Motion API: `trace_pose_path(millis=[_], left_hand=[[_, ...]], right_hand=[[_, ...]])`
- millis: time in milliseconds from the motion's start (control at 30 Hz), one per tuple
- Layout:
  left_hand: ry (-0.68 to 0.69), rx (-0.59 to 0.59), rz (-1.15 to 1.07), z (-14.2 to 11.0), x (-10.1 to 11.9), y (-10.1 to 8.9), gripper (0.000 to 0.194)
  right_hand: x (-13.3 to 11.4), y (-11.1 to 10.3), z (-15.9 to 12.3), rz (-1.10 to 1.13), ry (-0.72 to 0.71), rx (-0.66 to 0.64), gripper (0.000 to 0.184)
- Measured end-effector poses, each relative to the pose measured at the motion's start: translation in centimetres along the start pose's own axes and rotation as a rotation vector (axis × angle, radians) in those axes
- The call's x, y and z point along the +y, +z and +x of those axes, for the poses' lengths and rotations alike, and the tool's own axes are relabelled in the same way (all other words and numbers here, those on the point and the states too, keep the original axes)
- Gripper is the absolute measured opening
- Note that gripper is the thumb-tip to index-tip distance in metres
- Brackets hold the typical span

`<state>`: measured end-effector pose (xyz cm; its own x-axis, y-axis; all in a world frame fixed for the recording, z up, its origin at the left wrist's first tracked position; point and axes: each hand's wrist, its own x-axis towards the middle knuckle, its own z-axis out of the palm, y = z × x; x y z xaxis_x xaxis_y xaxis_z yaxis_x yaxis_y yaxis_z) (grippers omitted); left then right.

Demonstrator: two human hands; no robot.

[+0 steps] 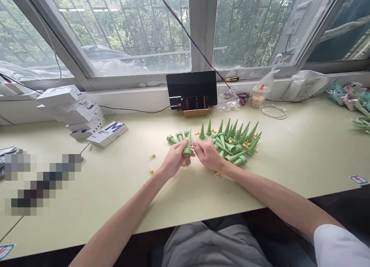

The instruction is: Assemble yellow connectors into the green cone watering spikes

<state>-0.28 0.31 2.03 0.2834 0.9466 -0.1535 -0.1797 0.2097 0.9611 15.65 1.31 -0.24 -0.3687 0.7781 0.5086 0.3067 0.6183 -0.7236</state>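
My left hand [175, 157] is closed around a green plastic cone [188, 145], holding it point up above the pale green table [289, 159]. My right hand [206, 155] is pinched just to the right of that cone, its fingertips touching the cone's lower part; what it pinches is too small to make out. A pile of several more green cones [235, 143] lies and stands just right of my hands. A few green cones [176, 137] lie behind my left hand. Small yellow pieces [152, 156] are scattered on the table near the hands.
A dark tablet [191, 88] and a phone [194, 103] stand on a wooden holder at the back centre. White boxes [76, 113] are stacked at the back left. Bags, a drink cup [258, 95] and a cable [273, 111] sit along the windowsill side at right.
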Motion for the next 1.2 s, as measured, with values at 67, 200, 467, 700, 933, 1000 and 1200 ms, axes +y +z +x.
trace_pose_path(millis=[67,200,467,700,933,1000,1200], left_hand=[[-0.005,-0.006,-0.020,0.05,-0.02,0.01,0.042],[0.065,0.013,0.001,0.21,-0.22,-0.21,0.040],[0.244,0.080,0.166,0.15,-0.52,-0.33,0.036],[0.330,0.105,0.250,-0.08,-0.48,-0.17,0.034],[0.370,0.128,0.291,-0.15,-0.44,0.04,0.034],[0.380,0.125,0.297,-0.13,-0.48,0.01,0.034],[0.360,0.101,0.345,-0.27,-0.27,-0.06,0.035]], right_hand=[[0.08,0.09,-0.01,0.000,0.024,0.050,0.038],[0.32,0.14,0.02,-0.036,0.038,0.112,0.040],[0.70,0.20,0.05,-0.032,0.041,0.112,0.041],[0.57,0.02,0.17,0.081,0.111,0.111,0.046],[0.47,0.17,0.33,0.412,0.258,0.049,0.048],[0.43,0.19,0.35,0.478,0.277,0.044,0.048],[0.08,-0.10,0.29,0.381,0.262,0.049,0.047]])
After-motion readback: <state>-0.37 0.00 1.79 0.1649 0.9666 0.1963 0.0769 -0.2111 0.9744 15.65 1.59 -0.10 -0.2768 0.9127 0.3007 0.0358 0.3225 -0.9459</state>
